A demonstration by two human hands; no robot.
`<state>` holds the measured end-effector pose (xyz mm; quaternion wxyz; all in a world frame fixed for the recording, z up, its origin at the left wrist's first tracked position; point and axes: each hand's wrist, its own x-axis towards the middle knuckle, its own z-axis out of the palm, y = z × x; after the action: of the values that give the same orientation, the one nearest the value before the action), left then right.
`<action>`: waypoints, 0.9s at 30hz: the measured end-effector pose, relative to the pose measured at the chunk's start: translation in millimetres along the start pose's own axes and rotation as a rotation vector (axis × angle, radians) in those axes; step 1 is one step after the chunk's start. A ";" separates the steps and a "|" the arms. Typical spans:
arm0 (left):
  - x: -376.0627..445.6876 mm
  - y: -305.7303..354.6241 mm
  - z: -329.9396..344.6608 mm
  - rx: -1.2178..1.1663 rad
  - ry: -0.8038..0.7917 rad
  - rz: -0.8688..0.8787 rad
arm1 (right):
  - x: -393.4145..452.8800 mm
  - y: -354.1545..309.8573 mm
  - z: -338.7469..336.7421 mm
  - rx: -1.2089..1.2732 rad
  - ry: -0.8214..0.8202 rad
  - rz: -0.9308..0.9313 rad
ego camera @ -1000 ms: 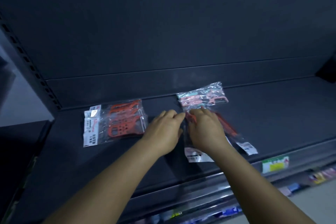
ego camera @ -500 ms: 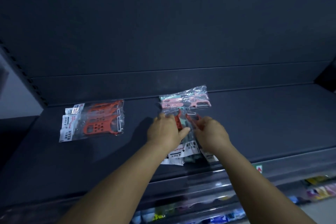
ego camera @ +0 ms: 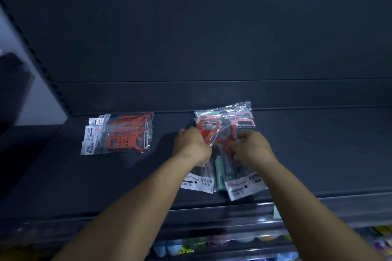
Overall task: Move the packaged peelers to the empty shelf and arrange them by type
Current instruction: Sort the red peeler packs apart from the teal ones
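Below me a lower shelf [ego camera: 233,246] shows blurred goods. On the dark shelf [ego camera: 318,154], my left hand [ego camera: 192,147] and right hand [ego camera: 252,149] each grip a packaged red peeler [ego camera: 206,133], white labels unreadable. Farther back lie pink peeler packs [ego camera: 244,117], a red stack [ego camera: 125,133] well left.

Stack of clear-bagged orange peelers [ego camera: 119,133], flat, with perforated bodies and white label cards at the left end, lay on the left part of the dark shelf [ego camera: 318,154], near its back wall. Well apart to the right, a bagged orange Y-shaped peeler [ego camera: 207,133] was raised at a tilt, blade end far, white card [ego camera: 197,183] near. Just beside it on the right, a second orange packaged peeler [ego camera: 228,140] overlapped a mint-green one [ego camera: 219,172]. Behind these lay pink and mint packaged peelers [ego camera: 244,118], lengthwise along the back.
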<state>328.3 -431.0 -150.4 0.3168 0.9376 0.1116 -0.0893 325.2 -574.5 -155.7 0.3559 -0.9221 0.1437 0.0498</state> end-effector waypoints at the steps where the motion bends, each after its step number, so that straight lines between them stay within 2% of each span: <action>1: -0.4 -0.4 -3.3 -0.010 0.004 0.000 | -2.1 -4.3 -2.0 0.013 0.001 -0.025; 5: -1.3 -15.7 -26.8 0.029 0.056 0.039 | -4.8 -22.9 1.4 0.121 0.036 -0.092; 9: 1.7 -63.1 -63.1 0.170 0.129 0.095 | -11.6 -51.5 28.0 0.373 -0.074 -0.080; 16: 5.1 -142.6 -101.4 0.371 0.147 0.189 | -18.8 -88.6 86.5 0.364 -0.065 -0.084; 23: 17.4 -165.3 -107.5 0.369 0.117 0.276 | -24.5 -103.8 106.7 0.343 0.076 -0.083; 27: 21.7 -169.8 -112.0 0.354 0.090 0.320 | -32.3 -109.0 116.1 0.446 0.069 -0.075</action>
<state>314.8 -227.5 -165.4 0.1527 0.9873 -0.0418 -0.0145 328.3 -412.4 -165.5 0.5472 -0.8265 0.1290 -0.0278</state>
